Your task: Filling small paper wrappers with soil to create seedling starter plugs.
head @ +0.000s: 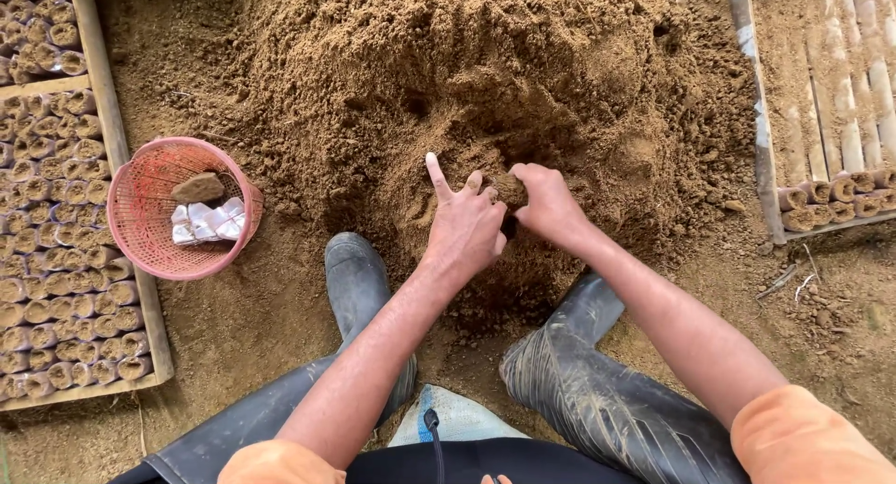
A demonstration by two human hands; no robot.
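A large mound of brown sandy soil (485, 83) fills the middle of the head view. Both my hands meet at its near slope. My left hand (464, 224) has its index finger sticking up and the other fingers curled around a small soil-filled pouch (510, 187). My right hand (549, 204) presses against the same pouch from the right, fingers closed on it. Most of the pouch is hidden between the hands. My two dark rubber boots (359, 283) rest on the ground on either side below.
A pink mesh basket (149, 251) at the left holds white folded pouches and a clod. A wooden tray (112, 129) packed with several filled soil tubes lines the left edge. Another wooden tray (761, 129) with a few tubes sits at the right.
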